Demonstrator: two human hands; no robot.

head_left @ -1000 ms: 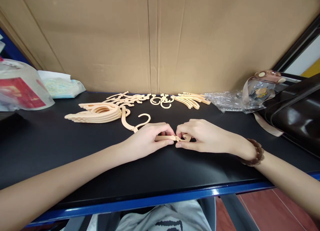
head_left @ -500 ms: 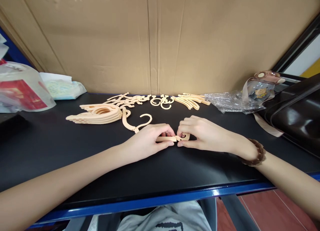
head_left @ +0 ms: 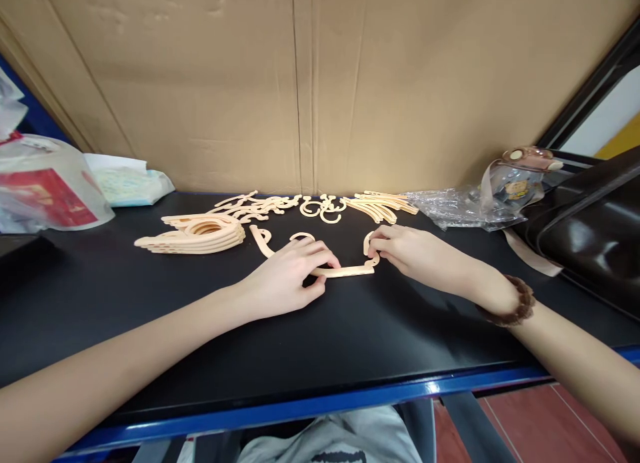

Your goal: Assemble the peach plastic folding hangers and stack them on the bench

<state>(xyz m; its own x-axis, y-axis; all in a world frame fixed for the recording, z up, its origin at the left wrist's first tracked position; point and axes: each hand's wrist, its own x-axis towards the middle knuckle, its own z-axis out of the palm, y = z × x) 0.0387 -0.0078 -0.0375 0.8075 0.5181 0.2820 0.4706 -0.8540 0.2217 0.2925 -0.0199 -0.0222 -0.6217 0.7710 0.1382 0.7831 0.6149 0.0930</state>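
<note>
A pale peach plastic hanger (head_left: 345, 271) lies flat on the black table (head_left: 320, 343) between my hands. My left hand (head_left: 290, 276) is closed over its middle, near the hook that sticks out past my fingers. My right hand (head_left: 415, 253) pinches the hanger's right end, which curls upward. A stack of finished hangers (head_left: 195, 235) sits to the left. Loose hanger arms and hooks (head_left: 320, 205) are spread along the back by the cardboard wall.
A cardboard sheet (head_left: 310, 83) closes off the back. A plastic bag with a red label (head_left: 45, 196) and a tissue pack (head_left: 127, 179) lie at the left. Crumpled clear plastic (head_left: 450, 206), a clear bottle (head_left: 520, 176) and a dark bag (head_left: 595, 223) occupy the right.
My hands have moved apart and slightly back. The right hand slid out along the hanger arm to its right end, and the hanger now lies stretched out between both hands.
</note>
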